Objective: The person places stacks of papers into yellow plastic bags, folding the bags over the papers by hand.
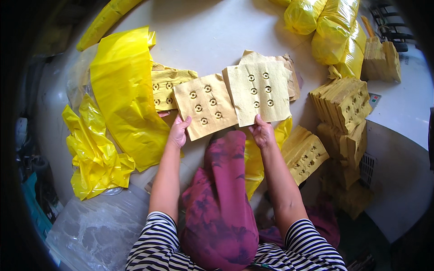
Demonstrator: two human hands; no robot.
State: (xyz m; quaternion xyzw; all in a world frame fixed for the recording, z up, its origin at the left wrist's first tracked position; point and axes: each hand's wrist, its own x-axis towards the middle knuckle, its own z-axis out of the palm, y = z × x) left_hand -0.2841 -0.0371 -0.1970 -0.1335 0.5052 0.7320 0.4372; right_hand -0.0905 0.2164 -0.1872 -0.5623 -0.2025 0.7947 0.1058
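My left hand point(179, 131) grips the lower left corner of a tan stack of paper sheets point(205, 105), punched with several round marks. With its thumb on top, my right hand point(262, 132) holds the bottom edge of a paler yellow punched paper stack point(259, 93). The two stacks meet or nearly meet at their inner edges; the exact contact is unclear. Behind the left one lies another yellow punched paper stack point(166, 88), partly covered. Brownish paper point(292, 76) shows behind the right one. My fingers under both stacks are hidden.
Yellow plastic sheeting point(125, 98) and a crumpled yellow bag point(96, 159) lie at left, above clear plastic wrap point(101, 227). Piled punched paper stacks point(342, 101) stand at right, with another stack point(303, 154) beside my right forearm. Filled yellow bags point(335, 37) rest at the upper right.
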